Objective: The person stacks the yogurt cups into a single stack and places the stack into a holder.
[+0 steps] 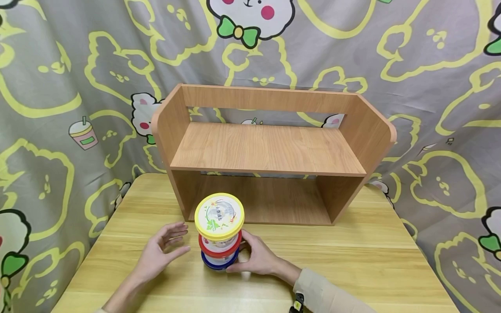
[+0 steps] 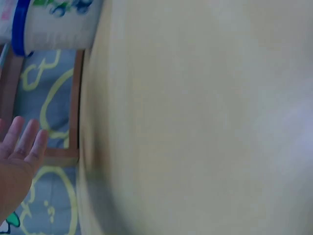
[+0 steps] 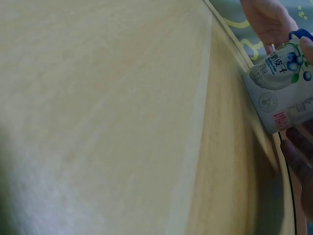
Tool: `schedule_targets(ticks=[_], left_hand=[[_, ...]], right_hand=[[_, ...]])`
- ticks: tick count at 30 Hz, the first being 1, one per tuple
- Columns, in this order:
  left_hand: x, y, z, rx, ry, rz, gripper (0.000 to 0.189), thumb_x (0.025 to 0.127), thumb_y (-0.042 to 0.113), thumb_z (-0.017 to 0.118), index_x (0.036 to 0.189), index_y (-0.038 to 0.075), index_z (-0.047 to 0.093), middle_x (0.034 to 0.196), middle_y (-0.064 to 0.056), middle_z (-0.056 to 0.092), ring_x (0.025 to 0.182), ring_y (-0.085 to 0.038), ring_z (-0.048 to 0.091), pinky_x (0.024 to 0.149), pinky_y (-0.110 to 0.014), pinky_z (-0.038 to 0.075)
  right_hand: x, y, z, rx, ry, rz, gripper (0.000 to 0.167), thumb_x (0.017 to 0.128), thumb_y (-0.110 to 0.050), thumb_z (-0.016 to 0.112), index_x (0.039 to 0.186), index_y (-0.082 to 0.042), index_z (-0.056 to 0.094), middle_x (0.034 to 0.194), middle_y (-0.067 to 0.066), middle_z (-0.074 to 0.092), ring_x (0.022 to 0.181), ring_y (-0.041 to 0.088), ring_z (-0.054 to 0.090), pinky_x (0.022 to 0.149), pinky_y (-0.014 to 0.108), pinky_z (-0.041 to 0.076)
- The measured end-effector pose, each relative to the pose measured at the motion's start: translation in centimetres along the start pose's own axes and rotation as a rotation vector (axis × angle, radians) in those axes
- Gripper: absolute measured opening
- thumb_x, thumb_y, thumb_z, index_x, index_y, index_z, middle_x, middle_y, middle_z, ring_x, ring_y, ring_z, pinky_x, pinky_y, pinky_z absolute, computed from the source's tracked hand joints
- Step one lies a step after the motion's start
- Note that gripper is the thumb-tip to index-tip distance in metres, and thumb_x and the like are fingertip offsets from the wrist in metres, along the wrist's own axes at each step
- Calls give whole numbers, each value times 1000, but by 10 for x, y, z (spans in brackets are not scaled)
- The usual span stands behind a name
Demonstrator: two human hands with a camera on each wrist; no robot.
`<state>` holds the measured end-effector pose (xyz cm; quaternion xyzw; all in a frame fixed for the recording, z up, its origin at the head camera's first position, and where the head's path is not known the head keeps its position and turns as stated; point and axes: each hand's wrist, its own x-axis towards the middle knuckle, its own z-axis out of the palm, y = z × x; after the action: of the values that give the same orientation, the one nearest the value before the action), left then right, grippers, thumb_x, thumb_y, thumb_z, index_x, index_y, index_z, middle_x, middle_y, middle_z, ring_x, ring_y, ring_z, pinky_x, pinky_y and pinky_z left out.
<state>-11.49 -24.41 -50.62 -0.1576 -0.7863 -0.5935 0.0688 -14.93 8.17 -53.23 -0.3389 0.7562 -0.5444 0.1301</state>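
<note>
Three round tubs form an upright stack in front of the wooden shelf. A tub with a yellow-rimmed lid (image 1: 219, 216) is on top, a red-rimmed one (image 1: 213, 253) in the middle, and a blue-rimmed one (image 1: 215, 264) at the bottom. My right hand (image 1: 258, 256) grips the stack from its right side, thumb at the lowest tub. Blueberries are printed on that tub's white side (image 3: 283, 93) in the right wrist view. Left of the stack, my left hand (image 1: 158, 252) is held with fingers spread apart, touching nothing.
A two-tier wooden shelf (image 1: 266, 150) stands at the back of the light wooden table (image 1: 352, 265), close behind the tubs. Its side panels rise on the left and right. A grey patterned curtain (image 1: 430, 87) hangs behind and around the table.
</note>
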Motion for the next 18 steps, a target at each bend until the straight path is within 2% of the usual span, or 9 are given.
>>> schedule_targets(ticks=[2, 4, 9, 15, 18], left_hand=[[3, 1, -6, 12, 38, 16, 61, 87, -7, 80, 140, -11, 52, 130, 18, 68, 117, -1, 69, 99, -13, 57], [7, 4, -11, 19, 78, 24, 59, 87, -8, 79, 140, -11, 53, 128, 22, 68, 116, -1, 69, 99, -12, 57], [20, 15, -25, 13, 187, 41, 55, 87, -12, 77, 138, -8, 57, 124, 14, 73, 110, -1, 72, 97, -12, 58], [39, 35, -40, -108, 294, 74, 48, 89, -17, 72, 134, -10, 59, 118, 9, 77, 105, -2, 74, 93, -13, 60], [49, 50, -46, -135, 339, 97, 45, 89, -17, 71, 133, -9, 62, 116, 7, 78, 103, -3, 75, 90, -13, 61]], right_hand=[[0, 0, 0, -4, -1, -3, 77, 83, -24, 92, 147, -32, 50, 140, -4, 68, 122, 7, 65, 107, 28, 57], [0, 0, 0, -7, -1, -5, 77, 83, -23, 92, 147, -32, 49, 140, -4, 68, 122, 7, 66, 107, 28, 57], [0, -2, 0, -6, -2, 11, 77, 83, -25, 92, 146, -33, 49, 140, -5, 68, 122, 7, 66, 107, 28, 57], [0, -3, -1, -10, -2, 2, 77, 83, -25, 92, 146, -32, 49, 140, -5, 68, 122, 7, 66, 107, 28, 57], [0, -2, 0, -15, -3, -17, 78, 83, -24, 92, 147, -32, 49, 140, -3, 68, 122, 7, 66, 107, 29, 58]])
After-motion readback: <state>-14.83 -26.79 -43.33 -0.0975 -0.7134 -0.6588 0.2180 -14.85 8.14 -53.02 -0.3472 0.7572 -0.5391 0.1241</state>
